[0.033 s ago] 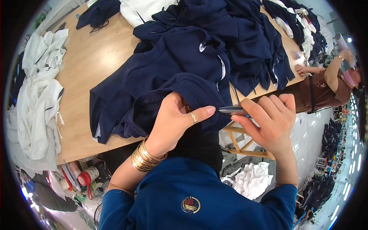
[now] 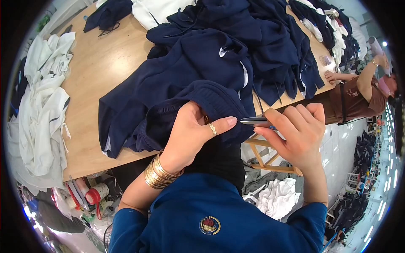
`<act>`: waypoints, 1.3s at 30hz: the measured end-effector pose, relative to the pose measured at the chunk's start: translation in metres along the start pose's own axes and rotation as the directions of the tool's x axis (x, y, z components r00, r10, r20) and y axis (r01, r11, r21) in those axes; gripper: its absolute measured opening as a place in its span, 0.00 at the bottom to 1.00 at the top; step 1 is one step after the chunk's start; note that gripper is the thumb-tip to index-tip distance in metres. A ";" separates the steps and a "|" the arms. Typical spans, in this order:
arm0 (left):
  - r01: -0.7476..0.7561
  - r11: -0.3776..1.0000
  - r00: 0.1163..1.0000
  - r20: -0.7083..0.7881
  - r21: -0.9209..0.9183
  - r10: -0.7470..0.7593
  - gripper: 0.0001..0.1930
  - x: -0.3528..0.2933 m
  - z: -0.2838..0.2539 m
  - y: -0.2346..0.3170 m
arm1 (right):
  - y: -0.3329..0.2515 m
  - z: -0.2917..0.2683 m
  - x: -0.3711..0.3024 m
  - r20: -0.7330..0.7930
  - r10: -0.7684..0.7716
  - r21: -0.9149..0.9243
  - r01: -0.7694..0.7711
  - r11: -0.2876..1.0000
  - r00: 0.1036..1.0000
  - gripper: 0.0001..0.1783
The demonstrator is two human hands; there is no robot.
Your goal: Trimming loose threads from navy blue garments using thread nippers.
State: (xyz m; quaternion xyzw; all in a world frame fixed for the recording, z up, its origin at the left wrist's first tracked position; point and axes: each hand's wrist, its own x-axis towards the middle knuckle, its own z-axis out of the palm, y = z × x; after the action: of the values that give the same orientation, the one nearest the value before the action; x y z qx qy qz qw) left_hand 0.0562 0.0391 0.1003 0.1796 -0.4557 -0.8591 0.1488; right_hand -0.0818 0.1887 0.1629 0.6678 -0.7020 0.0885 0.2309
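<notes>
A navy garment [image 2: 177, 67] lies spread over the near side of the table, its gathered elastic waistband [image 2: 217, 99] raised toward me. My left hand [image 2: 190, 133] grips this waistband, thumb on the outside and the other fingers hidden inside the cloth. In my right hand [image 2: 297, 135] is a small pair of thread snips [image 2: 251, 121], held between thumb and fingers. Their pointed metal tip faces left, right by the waistband's edge and close to my left thumb. Whether the tip touches cloth or thread I cannot tell.
More navy garments [image 2: 265, 38] are heaped at the back of the wooden table [image 2: 109, 59]. White garments [image 2: 44, 109] hang over its left edge. A co-worker [image 2: 358, 97] stands at the right, one hand on the table. Below are a wooden stool [image 2: 270, 162] and white cloth [image 2: 278, 198].
</notes>
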 end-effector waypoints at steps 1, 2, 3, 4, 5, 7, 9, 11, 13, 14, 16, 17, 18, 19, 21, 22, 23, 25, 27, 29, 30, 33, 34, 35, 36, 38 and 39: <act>0.000 1.000 1.000 0.001 -0.001 0.000 0.15 0.000 0.000 0.000 | -0.001 -0.001 0.001 0.000 0.000 -0.001 0.000 1.000 1.000 0.14; -0.001 1.000 1.000 -0.001 -0.003 0.001 0.15 0.000 0.000 0.000 | -0.002 -0.002 0.002 0.002 0.011 0.030 -0.011 0.999 1.000 0.15; -0.002 1.000 1.000 -0.003 -0.006 0.002 0.15 0.000 0.000 0.000 | -0.002 -0.002 0.002 0.004 0.022 0.061 -0.022 0.998 1.000 0.16; -0.003 1.000 1.000 -0.002 -0.006 0.002 0.15 -0.001 0.000 0.000 | -0.002 -0.002 0.002 0.003 0.022 0.059 -0.023 0.998 1.000 0.16; -0.014 1.000 1.000 -0.006 -0.007 0.014 0.15 -0.001 0.001 -0.002 | -0.002 -0.002 0.001 0.010 0.034 0.074 -0.035 0.997 0.999 0.16; -0.026 1.000 1.000 -0.010 -0.008 0.026 0.15 -0.001 0.001 -0.002 | -0.002 -0.001 0.001 0.016 0.047 0.088 -0.048 0.995 0.999 0.17; -0.035 0.999 0.999 0.001 -0.012 0.035 0.16 0.000 0.001 -0.002 | -0.003 0.000 0.000 0.011 0.056 0.082 -0.056 0.995 0.998 0.17; -0.038 0.999 0.999 0.008 -0.019 0.038 0.16 0.000 0.001 -0.002 | -0.003 -0.001 0.000 0.014 0.056 0.077 -0.057 0.995 0.998 0.17; -0.040 0.999 0.999 0.016 -0.026 0.040 0.16 0.000 0.001 -0.002 | -0.004 -0.001 0.001 0.017 0.057 0.072 -0.058 0.996 0.998 0.17; -0.040 0.999 0.999 0.018 -0.019 0.040 0.16 0.000 0.000 -0.003 | -0.004 -0.001 0.001 0.019 0.055 0.075 -0.057 0.996 0.998 0.17; -0.040 0.999 0.999 0.021 -0.011 0.041 0.16 0.000 0.000 -0.004 | -0.004 0.000 0.000 0.020 0.054 0.078 -0.056 0.995 0.998 0.17; -0.032 0.999 0.999 0.018 -0.021 0.032 0.16 0.000 0.001 -0.003 | -0.004 0.000 0.000 0.020 0.055 0.078 -0.057 0.995 0.998 0.17; -0.023 0.999 1.000 0.015 -0.030 0.023 0.16 0.000 0.001 -0.003 | -0.004 0.000 0.000 0.019 0.056 0.077 -0.058 0.995 0.998 0.17; -0.023 0.999 1.000 0.015 -0.030 0.023 0.16 0.000 0.001 -0.003 | -0.004 0.000 0.000 0.019 0.056 0.077 -0.058 0.995 0.998 0.17; -0.030 1.000 0.998 0.055 0.004 0.030 0.16 0.001 -0.001 -0.002 | -0.004 -0.001 0.001 0.026 0.048 0.076 -0.050 0.996 0.999 0.17; -0.030 1.000 0.998 0.055 0.003 0.030 0.16 0.001 -0.002 -0.001 | -0.003 -0.002 0.001 0.026 0.047 0.076 -0.049 0.996 0.999 0.17; -0.042 0.999 0.996 0.074 0.025 0.040 0.16 0.001 -0.004 -0.001 | -0.002 -0.003 0.002 0.044 0.034 0.075 -0.037 0.997 0.998 0.17; -0.053 0.998 0.994 0.094 0.046 0.049 0.16 0.001 -0.004 0.002 | 0.000 -0.005 0.003 0.062 0.021 0.073 -0.026 0.997 0.998 0.17; -0.053 0.992 0.995 0.092 0.116 0.042 0.17 0.000 -0.002 0.008 | 0.001 -0.006 0.004 0.075 0.002 0.095 -0.009 0.995 0.997 0.16; -0.073 0.990 0.992 0.110 0.124 0.059 0.17 0.001 -0.003 0.009 | 0.002 -0.006 0.003 0.085 0.002 0.097 -0.010 0.995 0.996 0.16; -0.093 0.987 0.989 0.128 0.131 0.076 0.18 0.001 -0.004 0.010 | 0.002 -0.006 0.003 0.096 0.001 0.099 -0.011 0.995 0.995 0.16; -0.100 0.981 0.985 0.153 0.166 0.075 0.19 0.001 -0.006 0.009 | 0.002 -0.005 0.003 0.086 0.003 0.113 -0.013 0.994 0.996 0.16; -0.100 0.981 0.985 0.153 0.166 0.074 0.19 0.001 -0.007 0.010 | 0.002 -0.004 0.002 0.086 0.004 0.113 -0.013 0.993 0.996 0.16; -0.089 0.981 0.986 0.154 0.173 0.062 0.19 0.001 -0.006 0.011 | 0.002 -0.004 0.002 0.087 0.006 0.114 -0.016 0.993 0.996 0.16; -0.078 0.980 0.987 0.154 0.181 0.050 0.18 0.000 -0.006 0.011 | 0.001 -0.004 0.002 0.089 0.009 0.115 -0.019 0.993 0.996 0.16; -0.089 0.976 0.987 0.151 0.201 0.059 0.18 0.000 -0.006 0.011 | 0.001 -0.005 0.002 0.089 0.008 0.104 -0.017 0.994 0.996 0.16; -0.100 0.970 0.987 0.149 0.222 0.068 0.18 0.000 -0.006 0.011 | 0.000 -0.006 0.002 0.090 0.007 0.093 -0.015 0.996 0.996 0.16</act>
State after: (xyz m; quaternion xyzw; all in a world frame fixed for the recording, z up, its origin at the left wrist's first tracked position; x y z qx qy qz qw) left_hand 0.0597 0.0293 0.1061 0.1152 -0.5679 -0.8044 0.1311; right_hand -0.0806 0.1896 0.1689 0.6773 -0.7104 0.0928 0.1672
